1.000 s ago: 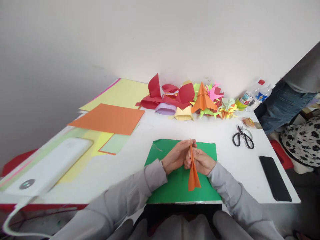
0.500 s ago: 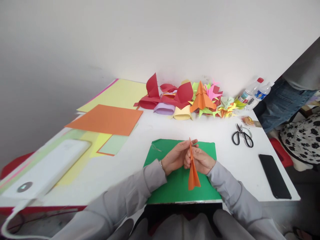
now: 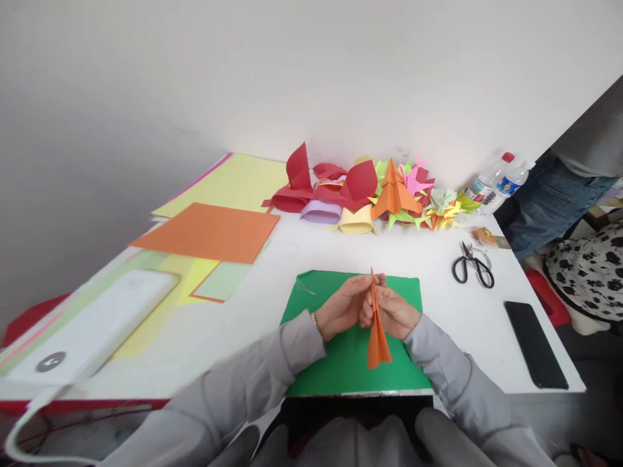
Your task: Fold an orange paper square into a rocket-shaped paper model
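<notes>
Between my two hands stands a folded orange paper airplane (image 3: pixel 378 340), its narrow nose pointing away from me and its folds fanning out toward me. My left hand (image 3: pixel 344 305) pinches it from the left, near the front part. From the right, my right hand (image 3: pixel 395 311) grips its middle with fingers curled round the lower fold; some fingertips are hidden behind the paper. Both hands are over a green sheet (image 3: pixel 326 373) lying at the table's near edge.
Paper crowns (image 3: pixel 294 191) and an orange paper plane (image 3: pixel 393 191) stand along the wall. Scissors (image 3: pixel 472 264), a black phone (image 3: pixel 535 344) and bottles (image 3: pixel 503 188) are on the right. Orange paper (image 3: pixel 209 232) and a white device (image 3: pixel 97 331) lie left. A person (image 3: pixel 545 201) stands at right.
Almost nothing differs. The view has shifted very slightly, and both hands keep the same hold on the orange paper airplane.
</notes>
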The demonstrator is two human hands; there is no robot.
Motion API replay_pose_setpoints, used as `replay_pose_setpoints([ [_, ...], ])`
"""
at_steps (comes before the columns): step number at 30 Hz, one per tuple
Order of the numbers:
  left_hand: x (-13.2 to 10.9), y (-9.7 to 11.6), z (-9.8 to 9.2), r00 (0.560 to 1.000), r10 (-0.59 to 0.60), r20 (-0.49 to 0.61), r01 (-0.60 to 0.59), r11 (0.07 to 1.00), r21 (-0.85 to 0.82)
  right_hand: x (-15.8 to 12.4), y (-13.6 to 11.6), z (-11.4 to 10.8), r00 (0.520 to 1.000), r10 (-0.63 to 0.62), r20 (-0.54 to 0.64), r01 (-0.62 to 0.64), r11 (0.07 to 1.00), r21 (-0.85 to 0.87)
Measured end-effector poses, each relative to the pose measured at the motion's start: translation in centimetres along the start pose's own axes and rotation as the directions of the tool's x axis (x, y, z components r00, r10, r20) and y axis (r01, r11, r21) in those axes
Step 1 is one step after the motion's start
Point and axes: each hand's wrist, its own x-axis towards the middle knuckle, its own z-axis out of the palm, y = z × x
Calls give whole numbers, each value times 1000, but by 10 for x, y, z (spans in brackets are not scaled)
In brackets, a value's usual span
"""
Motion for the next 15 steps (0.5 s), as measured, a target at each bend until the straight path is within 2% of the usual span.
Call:
replay_pose_setpoints([
  [15, -1, 4, 0, 999, 52, -6, -52, 998, 18, -1, -2, -5, 1000, 11, -29, -12, 1000, -20],
])
